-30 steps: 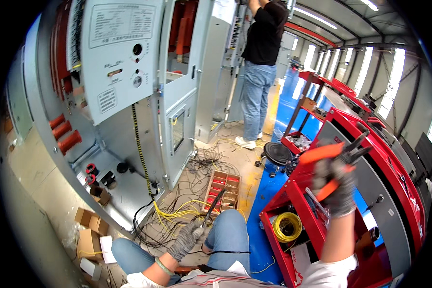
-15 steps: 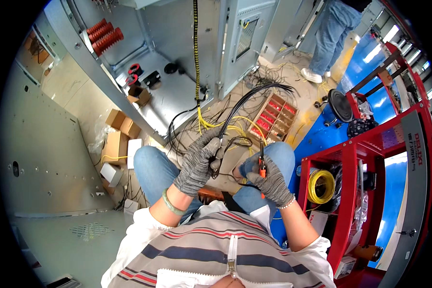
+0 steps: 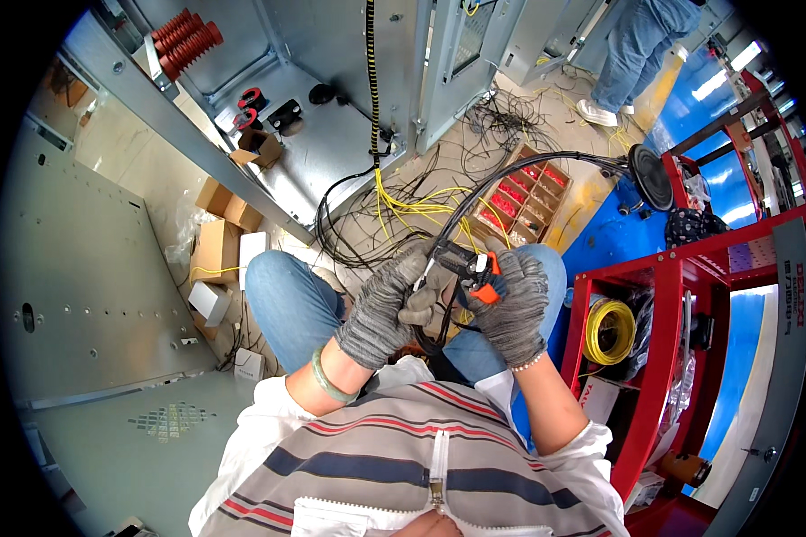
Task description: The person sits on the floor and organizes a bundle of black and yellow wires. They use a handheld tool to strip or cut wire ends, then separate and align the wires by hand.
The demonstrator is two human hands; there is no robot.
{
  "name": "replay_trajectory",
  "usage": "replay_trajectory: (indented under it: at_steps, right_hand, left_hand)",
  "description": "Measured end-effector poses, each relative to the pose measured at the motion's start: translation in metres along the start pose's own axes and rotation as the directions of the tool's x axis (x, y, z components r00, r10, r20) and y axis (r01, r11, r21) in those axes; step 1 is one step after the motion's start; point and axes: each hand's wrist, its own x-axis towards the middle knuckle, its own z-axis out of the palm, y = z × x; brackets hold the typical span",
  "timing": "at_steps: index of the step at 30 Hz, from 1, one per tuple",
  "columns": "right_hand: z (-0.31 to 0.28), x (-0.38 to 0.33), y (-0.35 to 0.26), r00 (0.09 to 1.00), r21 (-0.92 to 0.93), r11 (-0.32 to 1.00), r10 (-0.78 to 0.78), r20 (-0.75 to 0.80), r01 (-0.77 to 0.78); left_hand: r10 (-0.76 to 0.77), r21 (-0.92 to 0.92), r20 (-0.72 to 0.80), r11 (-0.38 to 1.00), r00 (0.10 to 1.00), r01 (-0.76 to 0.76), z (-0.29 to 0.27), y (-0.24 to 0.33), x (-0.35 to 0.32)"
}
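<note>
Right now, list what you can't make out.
Head view, orange-handled tool: handles partly hidden by right hand.
Head view, black cables: stretch inside left hand hidden by glove.
Head view, co-worker: upper body cut off by top edge.
Head view, red parts: too small.

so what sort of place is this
Probably an electrical assembly workshop: an open metal cabinet stands ahead, loose black cables lie on the floor, and a red rack at the right holds a coil of yellow wire.

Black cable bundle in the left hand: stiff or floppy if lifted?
Probably springy: the black cable bundle arches outward from the left hand rather than hanging limp. Its far end may sway, since the hand grips it well back from there.
</note>
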Motion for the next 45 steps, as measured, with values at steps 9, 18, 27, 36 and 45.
replay_trajectory:
  at_steps: [9, 18, 27, 36, 45]
  right_hand:
    - [-0.004, 0.006, 0.011, 0.995, -0.026, 1.000, -0.012, 0.101, 0.015]
    - [-0.013, 0.008, 0.007, 0.971, -0.015, 0.997, 0.080, 0.226, -0.078]
    - [-0.023, 0.019, 0.010, 0.951, -0.020, 1.000, 0.001, 0.308, 0.005]
    - [-0.030, 0.025, 0.026, 0.766, 0.310, 0.922, -0.021, 0.642, -0.234]
    - [-0.022, 0.031, 0.011, 0.865, -0.124, 0.992, 0.042, 0.499, 0.023]
  left_hand:
    - [-0.099, -0.074, 0.076, 0.992, 0.992, 0.105, 0.002, -0.003, -0.002]
    - [-0.096, -0.132, 0.121, 0.985, 0.988, 0.112, -0.003, -0.008, 0.001]
    - [-0.075, 0.067, 0.002, 0.995, 0.997, 0.075, 0.008, -0.010, -0.003]
    - [0.123, 0.630, -0.099, 0.776, 0.987, -0.034, -0.001, -0.006, -0.004]
    - [0.136, 0.531, -0.119, 0.845, 0.984, -0.053, -0.012, -0.008, 0.002]
